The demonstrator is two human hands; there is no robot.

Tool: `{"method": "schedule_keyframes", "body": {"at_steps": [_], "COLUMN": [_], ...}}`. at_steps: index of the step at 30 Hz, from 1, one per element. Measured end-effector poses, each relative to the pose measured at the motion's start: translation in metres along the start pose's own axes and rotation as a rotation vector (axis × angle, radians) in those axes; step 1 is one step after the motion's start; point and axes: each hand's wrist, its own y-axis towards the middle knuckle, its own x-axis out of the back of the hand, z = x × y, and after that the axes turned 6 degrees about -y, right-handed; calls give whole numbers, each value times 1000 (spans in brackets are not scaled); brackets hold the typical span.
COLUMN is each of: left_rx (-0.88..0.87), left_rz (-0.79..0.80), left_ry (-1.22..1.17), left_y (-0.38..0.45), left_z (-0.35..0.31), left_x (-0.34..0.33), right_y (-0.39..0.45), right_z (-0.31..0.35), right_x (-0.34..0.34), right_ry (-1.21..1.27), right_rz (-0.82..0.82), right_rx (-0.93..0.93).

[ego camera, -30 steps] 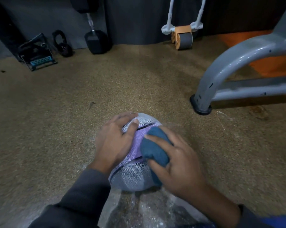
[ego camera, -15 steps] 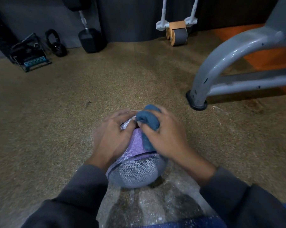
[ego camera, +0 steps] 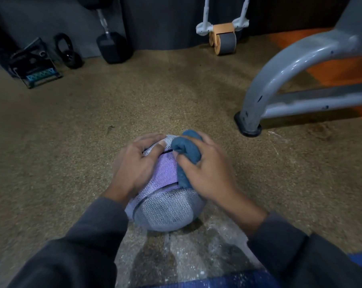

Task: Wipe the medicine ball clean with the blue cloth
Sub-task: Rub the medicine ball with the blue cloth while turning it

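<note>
Just one ball (ego camera: pixel 165 210), one cloth (ego camera: pixel 187 150).

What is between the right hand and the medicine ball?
In the head view, the bunched blue cloth lies between the right hand and the medicine ball.

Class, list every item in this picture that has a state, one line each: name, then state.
medicine ball: resting on plastic sheet, steadied and being wiped
blue cloth: bunched, pressed on the ball's top
left hand: flat on the ball, fingers spread
right hand: gripping the cloth
plastic sheet: spread on the floor
dumbbell: standing on end against the wall
</note>
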Motion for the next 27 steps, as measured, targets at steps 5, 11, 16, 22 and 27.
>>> {"method": "schedule_keyframes", "body": {"at_steps": [5, 11, 16, 22, 27], "left_rx": [35, 24, 84, 64, 85], "left_rz": [21, 70, 73, 106, 102], "left_ry": [-23, 2, -39, -131, -77], "left_y": [4, 6, 11, 13, 10], "left_z": [4, -2, 4, 9, 2], "left_x": [4, 2, 5, 12, 15], "right_y": [-54, -1, -9, -27, 18], "right_z": [0, -6, -7, 7, 3], "right_x": [6, 4, 7, 6, 2], "right_ry": [4, 59, 129, -30, 50], "right_rz": [-8, 3, 7, 46, 96], "right_rx": [68, -54, -96, 110, -119]}}
